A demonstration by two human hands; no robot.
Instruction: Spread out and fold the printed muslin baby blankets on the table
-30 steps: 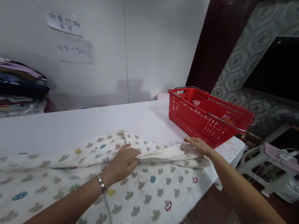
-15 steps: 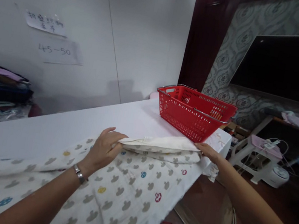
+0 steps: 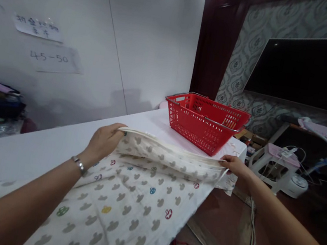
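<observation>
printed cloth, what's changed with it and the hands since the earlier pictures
The left hand has moved left and up and now grips the raised edge of the printed cloth; the right hand has shifted right, pinching that edge farther along. The hands are wider apart, with the once-bunched edge drawn out between them. The view has turned right. The red basket still stands on the white table.

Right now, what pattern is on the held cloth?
White cloth, mostly grey mushroom print; shows best in the head view.

Slvr metal band (image 3: 79,165), L wrist (image 3: 87,160)
</observation>
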